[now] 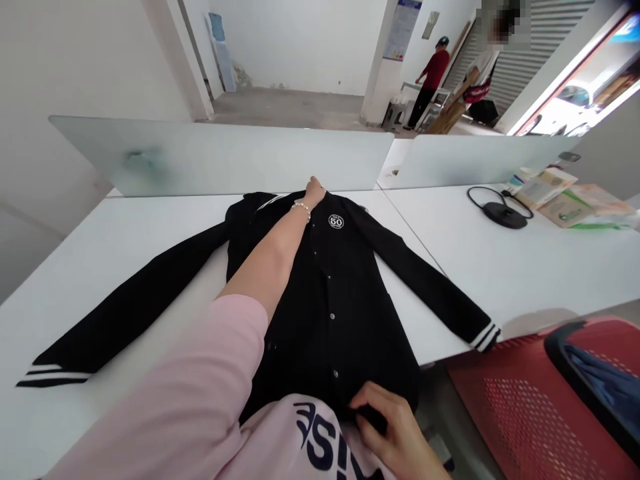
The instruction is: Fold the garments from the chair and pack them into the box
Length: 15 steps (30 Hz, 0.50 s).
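Note:
A black baseball-style jacket (357,287) lies front up on the white table (200,293), its sleeves spread to both sides. White stripes ring the cuffs, a round "50" badge (336,221) sits on the chest, and snap buttons run down the front. My left hand (314,192) reaches to the far end and is closed on the jacket's collar, with its fingertips partly hidden. At the near edge my right hand (393,427) pinches the bottom hem beside the front opening. The hem hangs over the table's edge against my pink shirt (200,373).
Frosted dividers (250,160) stand along the table's back. To the right are a black round base with a cable (505,215) and tissue packs (565,207). A red chair (530,393) stands close at the right front. Two people (433,73) are in the background.

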{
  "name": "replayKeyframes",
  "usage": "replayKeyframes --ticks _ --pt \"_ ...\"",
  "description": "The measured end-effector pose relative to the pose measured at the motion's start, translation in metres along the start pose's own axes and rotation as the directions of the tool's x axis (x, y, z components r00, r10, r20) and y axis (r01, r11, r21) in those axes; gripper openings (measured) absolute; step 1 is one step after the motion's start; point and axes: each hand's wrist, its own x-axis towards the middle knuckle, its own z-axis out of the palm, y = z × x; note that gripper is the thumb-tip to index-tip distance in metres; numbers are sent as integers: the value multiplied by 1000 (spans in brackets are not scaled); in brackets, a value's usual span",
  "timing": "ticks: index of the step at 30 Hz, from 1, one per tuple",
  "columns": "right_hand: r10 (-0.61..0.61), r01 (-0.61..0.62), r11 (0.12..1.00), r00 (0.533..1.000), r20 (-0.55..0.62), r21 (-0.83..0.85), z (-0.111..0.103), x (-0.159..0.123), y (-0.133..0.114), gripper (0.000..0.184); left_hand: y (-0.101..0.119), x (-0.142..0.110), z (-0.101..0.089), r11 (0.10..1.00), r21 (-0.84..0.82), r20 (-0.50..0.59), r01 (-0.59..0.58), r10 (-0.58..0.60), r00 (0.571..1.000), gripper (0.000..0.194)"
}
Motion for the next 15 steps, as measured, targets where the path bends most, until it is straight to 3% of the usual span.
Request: replayKeyframes --ticks 4,7,9,12,13,15 --pt "6 -7 1000 975 222 7 3 17 -6 19 -2 -36 -10 958 245 174 -147 106 979 38" --pt "-42 55 998 947 320 -32 7 27 -1 34 -18 -74 -17 854 388 402 -346 181 897 34" --pt "-71 87 996 893 444 -17 20 36 8 43 -30 -99 -20 784 432 526 -445 181 831 36" --pt "-31 73 997 752 658 -37 49 50 24 27 -42 -127 -24 701 495 607 -513 143 781 42" --pt "4 62 996 726 688 -71 57 53 29 22 -44 -133 -27 682 505 618 -530 143 773 42" --pt "64 54 987 729 682 -150 62 54 36 19 -46 -138 -36 652 501 622 -569 186 761 43"
